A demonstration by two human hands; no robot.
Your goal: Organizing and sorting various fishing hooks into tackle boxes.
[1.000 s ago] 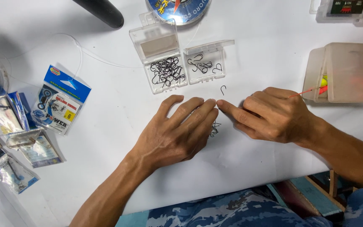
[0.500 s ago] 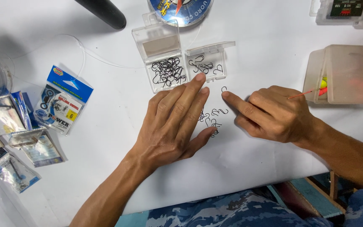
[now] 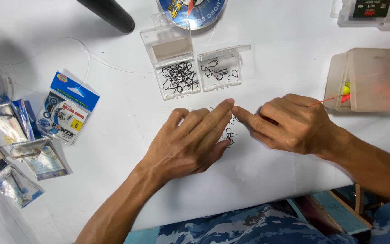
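Loose fish hooks [image 3: 229, 134], small, dark and tangled, lay on the white table [image 3: 127, 113] between the two hands and just below the clear hook boxes [image 3: 177, 81], so small and jumbled that no common direction or long axis could be told. The left hand [image 3: 190, 144] lay flat and spread over part of the pile, fingers extended and gripping nothing, apparently to keep the hooks corralled. The right hand [image 3: 290, 126] was loosely curled with its forefinger out, tip meeting the left fingertips above the pile, holding nothing visible
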